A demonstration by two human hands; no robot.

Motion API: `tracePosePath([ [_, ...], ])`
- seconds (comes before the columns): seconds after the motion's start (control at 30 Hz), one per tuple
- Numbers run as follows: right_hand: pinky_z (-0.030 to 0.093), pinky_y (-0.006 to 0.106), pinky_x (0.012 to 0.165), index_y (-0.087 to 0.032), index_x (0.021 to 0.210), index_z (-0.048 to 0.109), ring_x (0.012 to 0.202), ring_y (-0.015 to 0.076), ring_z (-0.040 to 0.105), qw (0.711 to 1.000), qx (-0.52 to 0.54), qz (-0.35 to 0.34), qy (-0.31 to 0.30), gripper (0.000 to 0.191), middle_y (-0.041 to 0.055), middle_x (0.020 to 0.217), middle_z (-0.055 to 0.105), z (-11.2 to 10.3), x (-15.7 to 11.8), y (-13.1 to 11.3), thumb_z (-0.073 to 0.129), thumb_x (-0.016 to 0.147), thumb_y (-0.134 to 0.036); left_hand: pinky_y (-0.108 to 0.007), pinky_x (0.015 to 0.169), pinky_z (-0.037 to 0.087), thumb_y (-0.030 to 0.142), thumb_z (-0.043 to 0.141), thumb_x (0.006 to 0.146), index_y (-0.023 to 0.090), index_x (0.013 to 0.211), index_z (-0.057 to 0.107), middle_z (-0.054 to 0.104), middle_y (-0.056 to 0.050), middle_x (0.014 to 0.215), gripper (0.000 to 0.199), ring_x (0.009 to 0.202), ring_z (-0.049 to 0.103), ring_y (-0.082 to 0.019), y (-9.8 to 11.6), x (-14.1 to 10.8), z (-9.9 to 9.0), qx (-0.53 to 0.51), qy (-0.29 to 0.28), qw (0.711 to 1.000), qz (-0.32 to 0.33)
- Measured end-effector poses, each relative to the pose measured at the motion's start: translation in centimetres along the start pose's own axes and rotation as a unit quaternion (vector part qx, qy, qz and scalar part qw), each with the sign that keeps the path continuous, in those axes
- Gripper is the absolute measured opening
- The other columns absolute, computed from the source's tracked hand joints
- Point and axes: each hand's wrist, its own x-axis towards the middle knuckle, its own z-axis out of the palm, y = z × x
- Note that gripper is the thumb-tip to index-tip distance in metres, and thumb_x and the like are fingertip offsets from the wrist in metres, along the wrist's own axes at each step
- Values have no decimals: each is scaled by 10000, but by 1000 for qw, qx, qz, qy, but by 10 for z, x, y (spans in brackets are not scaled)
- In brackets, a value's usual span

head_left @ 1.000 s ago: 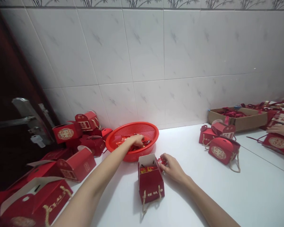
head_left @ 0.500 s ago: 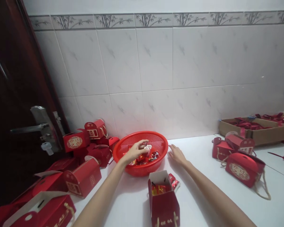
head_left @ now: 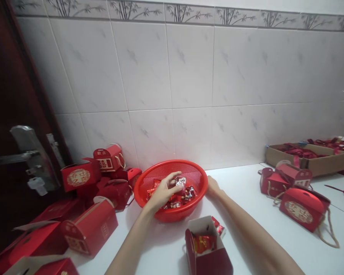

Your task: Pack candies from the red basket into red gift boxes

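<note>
My left hand [head_left: 166, 193] reaches into a red plastic strainer basket [head_left: 172, 217], its thumb and fingers closed around a small red and white candy packet [head_left: 181, 184]. Several wrapped candies lie beneath it in the basket. Against the basket's right outer side is my right hand [head_left: 214, 186]; its fingers are hidden behind the rim, so its grip does not show. Nearer to me stands an open red gift box [head_left: 209, 259] with red and gold wrapped candies [head_left: 205, 243] inside. A red and white packet [head_left: 218, 226] lies beside that box.
Red gift boxes with rope handles [head_left: 93, 227] crowd the left side, close to a dark door [head_left: 14, 84]. More red boxes [head_left: 304, 208] stand at right, before a cardboard box [head_left: 326, 162] holding dark red ribbons. A tiled wall [head_left: 192, 133] bounds the back.
My right hand has moved up against the basket, its fingers now behind the rim. My left hand has shifted slightly down in the basket, and the packet shows more clearly. The view has shifted.
</note>
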Motion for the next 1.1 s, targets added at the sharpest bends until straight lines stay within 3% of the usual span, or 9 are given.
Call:
tracePosePath([
  [0.13, 528, 332, 651, -187, 881, 646, 816, 236, 690, 977, 197, 11, 86, 306, 103, 904, 723, -22, -16, 2, 548, 874, -477, -373, 917, 547, 387, 826, 711, 179, 1312, 577, 711, -54, 1019, 683, 972, 702, -238, 3, -1, -1, -16, -1, 1000, 4],
  [0.23, 572, 366, 718, -193, 989, 650, 861, 236, 715, 942, 313, -16, 118, 467, 106, 980, 726, -46, -28, -10, 581, 811, -620, -384, 935, 538, 385, 832, 705, 181, 1346, 543, 725, -53, 1015, 732, 996, 706, -243, 6, -1, 0, -34, 5, 999, -2],
  [0.33, 589, 388, 770, -218, 997, 678, 854, 224, 723, 912, 392, -54, 113, 514, 86, 992, 751, -66, -48, -35, 707, 727, -655, -399, 945, 531, 378, 842, 694, 185, 1356, 534, 734, -50, 1002, 755, 967, 712, -234, 9, -2, 4, -41, 5, 999, 0],
  [0.47, 595, 408, 818, -216, 926, 709, 835, 207, 720, 839, 533, -101, 45, 384, 59, 934, 765, -79, -75, -76, 865, 681, -467, -395, 931, 536, 333, 870, 669, 205, 1310, 580, 738, -66, 1062, 715, 990, 704, -237, 17, -10, 11, -60, -9, 998, 17],
  [0.63, 587, 379, 822, -209, 850, 690, 820, 189, 708, 801, 594, -75, -15, 347, 16, 837, 724, -76, -89, -106, 904, 641, -384, -372, 931, 543, 303, 902, 640, 174, 1052, 701, 737, -67, 1056, 476, 1015, 686, -237, 31, -22, 9, -88, 12, 995, 55],
  [0.73, 571, 337, 783, -210, 843, 700, 779, 165, 689, 783, 620, -41, -39, 357, 2, 802, 712, -73, -93, -114, 918, 612, -371, -371, 898, 565, 344, 878, 692, 155, 1022, 724, 747, -75, 1027, 410, 977, 694, -233, 36, -27, 6, -104, -2, 993, 60],
  [0.93, 543, 304, 742, -216, 780, 722, 757, 144, 646, 765, 641, -15, -66, 333, -12, 772, 689, -79, -102, -122, 941, 547, -307, -318, 815, 597, 310, 914, 640, 165, 1093, 703, 769, -55, 969, 520, 907, 722, -209, 40, -32, 7, -90, 23, 993, 69],
  [1.1, 523, 309, 743, -221, 850, 767, 768, 141, 643, 781, 620, -9, -77, 323, -1, 809, 704, -82, -101, -114, 922, 577, -298, -299, 717, 600, 341, 903, 638, 151, 1167, 649, 721, -3, 775, 616, 750, 725, -191, 42, -36, 18, -48, 35, 996, 70],
])
